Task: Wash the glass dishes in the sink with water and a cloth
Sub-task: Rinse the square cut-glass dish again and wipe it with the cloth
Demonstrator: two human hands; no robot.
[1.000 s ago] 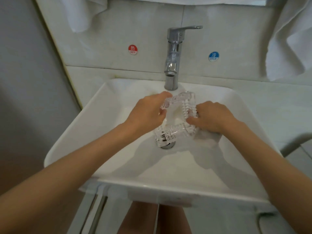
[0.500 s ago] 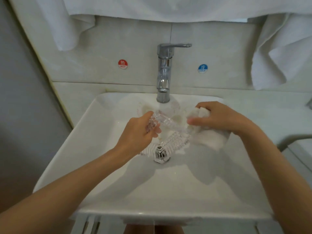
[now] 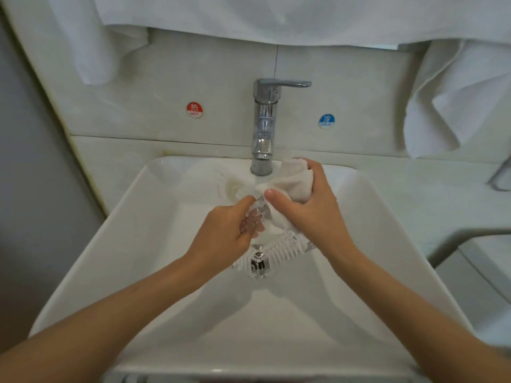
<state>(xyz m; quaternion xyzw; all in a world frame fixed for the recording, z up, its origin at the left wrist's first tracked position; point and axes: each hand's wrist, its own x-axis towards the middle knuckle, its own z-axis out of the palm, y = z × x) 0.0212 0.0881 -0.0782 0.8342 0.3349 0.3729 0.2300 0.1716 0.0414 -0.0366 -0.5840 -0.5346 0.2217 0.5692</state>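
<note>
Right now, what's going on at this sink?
A person is washing glassware by hand. Their left hand grips the upper edge of a clear ridged glass dish, which seems to stand tilted with its lower edge at the bottom of the white sink. The right hand holds a bunched white cloth and presses it against the glass, just below the faucet. White towels hang on the wall behind.
</note>
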